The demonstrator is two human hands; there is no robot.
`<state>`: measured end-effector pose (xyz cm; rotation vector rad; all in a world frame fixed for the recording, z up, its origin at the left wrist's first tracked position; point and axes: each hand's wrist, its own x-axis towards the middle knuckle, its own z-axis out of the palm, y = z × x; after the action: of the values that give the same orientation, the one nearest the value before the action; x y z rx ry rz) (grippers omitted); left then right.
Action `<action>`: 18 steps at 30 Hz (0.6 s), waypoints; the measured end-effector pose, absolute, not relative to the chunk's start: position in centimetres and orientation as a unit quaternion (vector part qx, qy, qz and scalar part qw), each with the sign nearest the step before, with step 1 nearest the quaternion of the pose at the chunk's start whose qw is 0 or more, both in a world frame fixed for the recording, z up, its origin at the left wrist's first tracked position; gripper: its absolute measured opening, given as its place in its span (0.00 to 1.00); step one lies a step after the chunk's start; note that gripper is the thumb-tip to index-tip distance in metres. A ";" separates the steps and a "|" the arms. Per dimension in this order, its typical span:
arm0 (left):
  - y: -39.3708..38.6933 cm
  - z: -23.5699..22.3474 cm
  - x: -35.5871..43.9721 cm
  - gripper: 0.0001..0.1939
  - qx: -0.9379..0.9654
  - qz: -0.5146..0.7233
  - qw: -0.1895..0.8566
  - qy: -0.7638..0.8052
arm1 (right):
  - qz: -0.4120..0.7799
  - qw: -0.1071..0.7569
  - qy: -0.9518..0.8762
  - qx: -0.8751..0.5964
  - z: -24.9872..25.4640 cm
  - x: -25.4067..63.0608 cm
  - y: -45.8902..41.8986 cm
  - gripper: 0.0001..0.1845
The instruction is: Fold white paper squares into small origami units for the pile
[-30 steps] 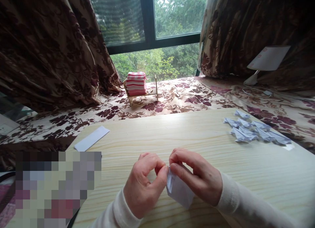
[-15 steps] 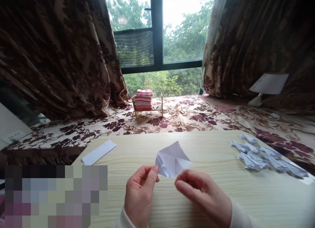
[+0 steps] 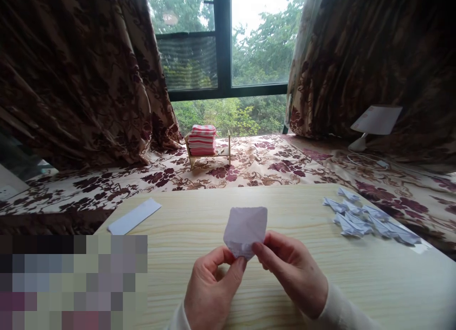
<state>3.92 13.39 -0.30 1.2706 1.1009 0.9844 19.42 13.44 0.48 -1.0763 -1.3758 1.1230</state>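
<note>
A small creased square of white paper [image 3: 245, 228] is held up over the pale wooden table [image 3: 185, 225]. My left hand [image 3: 217, 285] pinches its bottom corner between thumb and forefinger. My right hand [image 3: 294, 270] grips the lower right edge, its thumb on the near face and its other fingers partly hidden behind the sheet. Faint fold lines cross the paper, and its lower edge looks slightly bent over.
Several folded white paper pieces [image 3: 356, 221] lie grouped at the table's right. A flat white paper strip [image 3: 134, 216] rests at the left. Beyond, on the floral cloth, stand a small rack holding red-striped folded cloths [image 3: 202, 140] and a white lamp [image 3: 377, 120].
My right hand has moved in and taken hold of the paper, where it was apart from it before. The paper has been turned, and the camera view has shifted slightly right.
</note>
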 end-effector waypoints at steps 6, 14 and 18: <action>13.1 0.6 4.1 0.13 0.495 0.423 0.629 0.425 | 0.456 0.465 -0.626 -0.430 0.0 19.3 13.1 0.14; 13.0 0.9 4.0 0.16 0.519 0.406 0.630 0.411 | 0.443 0.485 -0.633 -0.410 -0.2 18.7 12.8 0.12; 12.6 1.0 4.4 0.14 0.513 0.424 0.616 0.422 | 0.404 0.488 -0.638 -0.437 0.0 18.5 12.6 0.13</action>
<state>4.41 12.64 0.96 1.1808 0.9723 0.9758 18.51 12.60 0.02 -1.0623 -1.5504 0.9832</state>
